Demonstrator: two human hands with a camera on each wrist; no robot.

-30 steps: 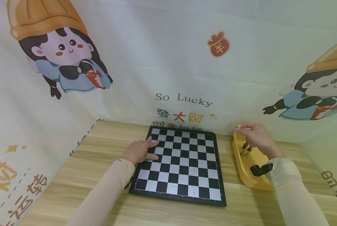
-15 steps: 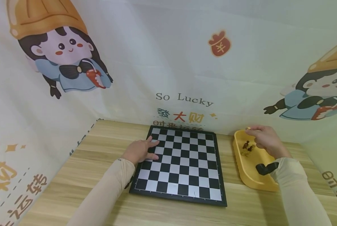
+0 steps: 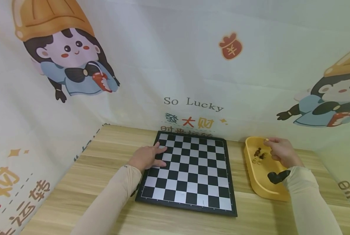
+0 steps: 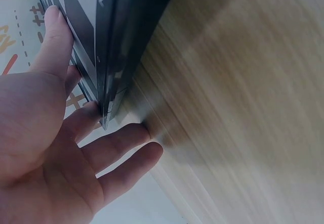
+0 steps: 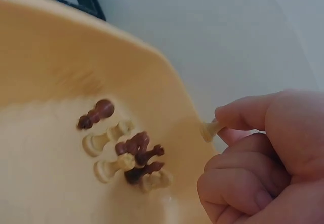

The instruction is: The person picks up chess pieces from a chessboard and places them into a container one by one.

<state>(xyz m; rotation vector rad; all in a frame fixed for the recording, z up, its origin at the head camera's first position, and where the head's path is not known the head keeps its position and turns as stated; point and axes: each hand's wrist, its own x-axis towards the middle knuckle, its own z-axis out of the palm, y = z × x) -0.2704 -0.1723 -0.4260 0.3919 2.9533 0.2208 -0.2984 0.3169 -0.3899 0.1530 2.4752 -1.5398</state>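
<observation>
A black-and-white chessboard [image 3: 189, 169] lies flat on the table. My left hand [image 3: 145, 158] rests spread on its left edge, thumb and a finger over the squares. In the left wrist view, the other fingers of that hand [image 4: 55, 153] extend beside the black rim, fairly straight. At the right, my right hand [image 3: 283, 151] is over the far part of a yellow tray [image 3: 252, 181]. Between thumb and index finger it pinches a cream chess piece [image 5: 209, 130], partly hidden by the fingertips. Several cream and dark brown chess pieces [image 5: 136, 143] lie jumbled in the tray.
A wood-grain table [image 3: 110, 192] carries the board and tray. Behind it hangs a pale printed cloth [image 3: 169, 58], with another side of cloth at the left and right. A black wrist camera mount [image 3: 277, 177] sits at my right cuff.
My right hand has moved right and slightly lower over the tray, still pinching the cream piece. The left hand stays on the board. The head view shifts slightly.
</observation>
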